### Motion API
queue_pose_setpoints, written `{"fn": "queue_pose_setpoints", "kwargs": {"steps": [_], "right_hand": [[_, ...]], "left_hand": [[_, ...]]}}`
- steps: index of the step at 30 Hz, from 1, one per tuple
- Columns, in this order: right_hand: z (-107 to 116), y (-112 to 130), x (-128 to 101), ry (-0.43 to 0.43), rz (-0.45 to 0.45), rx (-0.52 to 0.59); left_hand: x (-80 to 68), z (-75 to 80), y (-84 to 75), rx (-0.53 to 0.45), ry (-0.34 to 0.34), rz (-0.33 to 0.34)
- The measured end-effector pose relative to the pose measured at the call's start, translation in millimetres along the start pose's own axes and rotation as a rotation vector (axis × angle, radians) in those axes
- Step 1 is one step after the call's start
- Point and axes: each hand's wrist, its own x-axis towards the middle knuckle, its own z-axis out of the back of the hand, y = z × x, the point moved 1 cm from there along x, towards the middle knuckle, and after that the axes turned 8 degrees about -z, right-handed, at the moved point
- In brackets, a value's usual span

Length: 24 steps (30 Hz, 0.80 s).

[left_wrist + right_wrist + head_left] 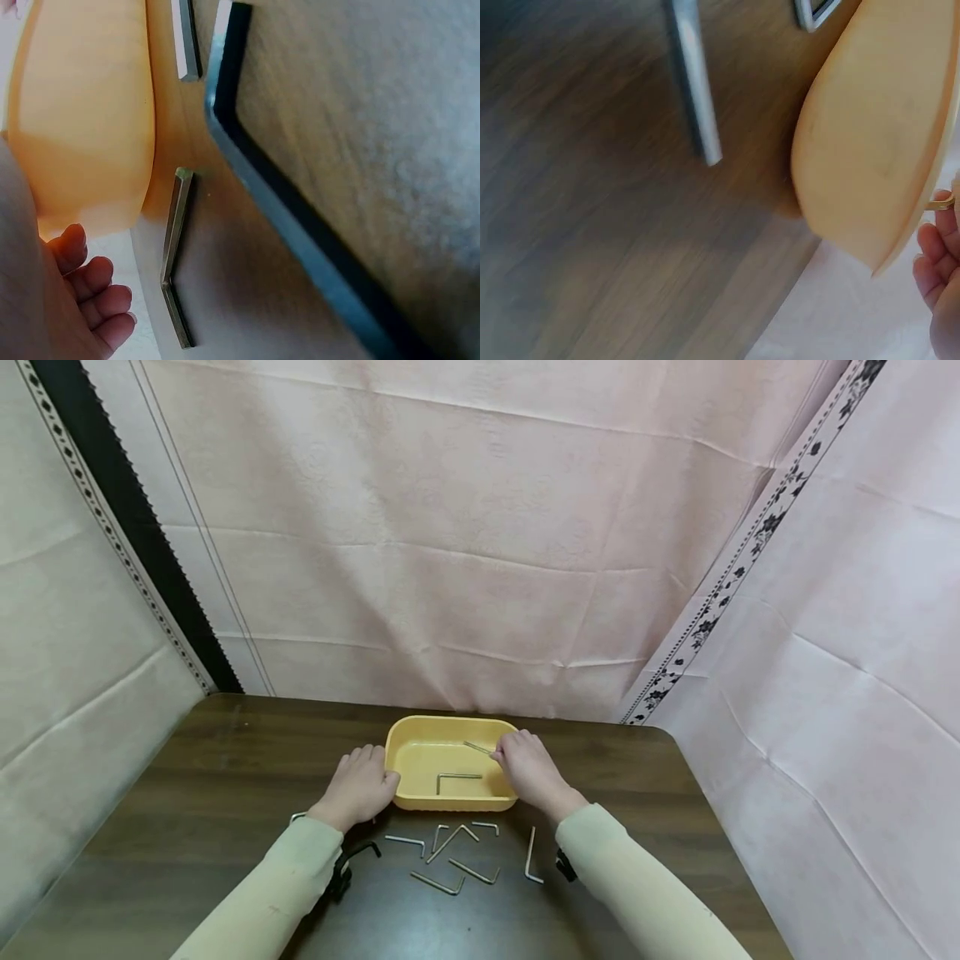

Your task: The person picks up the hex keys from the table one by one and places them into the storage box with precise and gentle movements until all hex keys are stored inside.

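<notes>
A yellow tray [420, 731] stands on the dark wooden table [225, 777], and one hex key [457, 777] lies inside it. My right hand [528, 766] pinches a second hex key [477, 747] over the tray's right side; the key's tip [943, 201] shows by the fingers [937, 262] above the tray wall [870, 142]. My left hand [360, 787] rests on the table against the tray's left wall [82, 112], with its fingers [90, 285] loosely curled and holding nothing.
Several silver hex keys [450, 852] lie loose on the table in front of the tray, one long key [531, 856] near my right wrist. A large black hex key [285, 202] and a small one [176, 255] lie by my left wrist. Pink cloth walls surround the table.
</notes>
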Motion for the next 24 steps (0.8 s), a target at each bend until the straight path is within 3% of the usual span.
{"fn": "queue_pose_setpoints", "kwargs": {"steps": [8, 19, 24], "right_hand": [[-10, 19, 16, 0.009, 0.068, -0.073], [-28, 27, 30, 0.195, -0.030, -0.089], [-36, 27, 33, 0.235, -0.068, -0.063]], "left_hand": [[-1.2, 0.5, -1.0, -0.027, -0.002, 0.023], [0.1, -1.6, -2.7, -0.025, -0.012, 0.027], [-0.1, -0.9, -2.0, -0.017, -0.023, 0.031]]}}
